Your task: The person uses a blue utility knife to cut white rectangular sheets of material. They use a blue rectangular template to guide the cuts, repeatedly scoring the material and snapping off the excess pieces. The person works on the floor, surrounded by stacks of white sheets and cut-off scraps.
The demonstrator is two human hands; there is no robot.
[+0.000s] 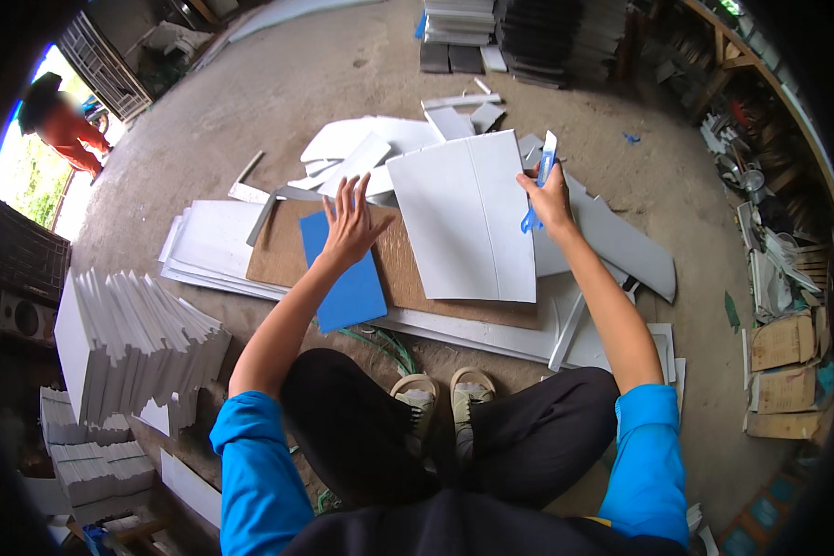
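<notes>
My left hand [347,227] is open, its fingers spread, over a flat blue rectangular panel [354,295]. Nothing is in it. My right hand [550,196] is closed round a cutter knife [548,157] with a pale upper end; blue material hangs below the grip. That hand is at the right edge of a white foam-like sheet [445,218], apparently touching it. A straight line runs down the sheet, right of its middle. The sheet lies partly over a brown wooden board [283,246]; whether it rests flat or tilted I cannot tell.
White offcuts [361,139] lie beyond the board, and flat white sheets [213,232] lie beneath it. Stacked white panels [144,343] stand at left. Dark and white stacks [459,23] stand at the back. Cardboard pieces [781,343] are at right. A person [69,130] is by the doorway.
</notes>
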